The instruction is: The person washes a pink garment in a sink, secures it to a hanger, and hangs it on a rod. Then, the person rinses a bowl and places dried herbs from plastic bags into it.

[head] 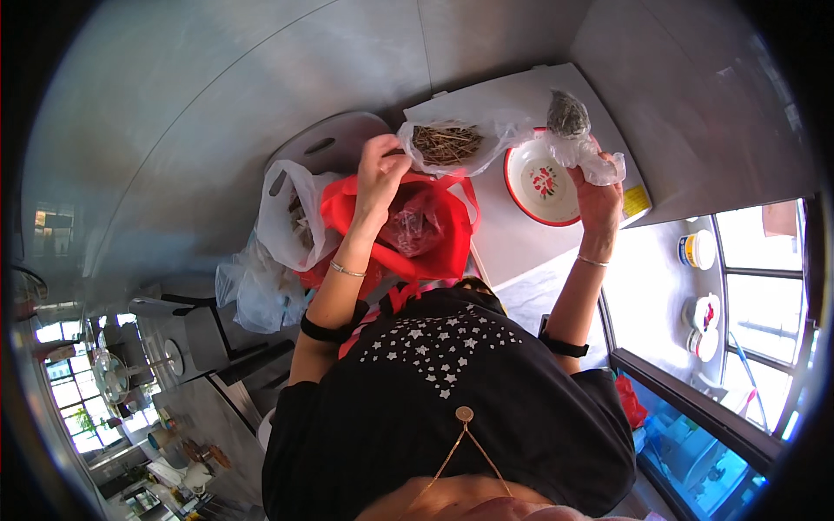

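In my right hand [598, 195] is the gathered neck of a clear plastic bag [568, 117] with a dark, dried-looking material inside; it hangs over the far right part of an enamel basin [542, 181] with a red rim and a flower print. My left hand [381, 166], fingers apart and slightly curled, is beside the left edge of an open clear bag [498, 140] of dry brown stalks [446, 144]. Whether its fingertips touch that bag I cannot tell. Below it stands an open red bag [449, 251] with clear plastic packaging [412, 225] inside.
A white plastic bag [277, 228] with dried material leans left of the red bag, with more clear bags [257, 293] below. A grey chair back [355, 124] rises behind. White tubs [697, 249] stand by the window at right; a fan [111, 378] is at far left.
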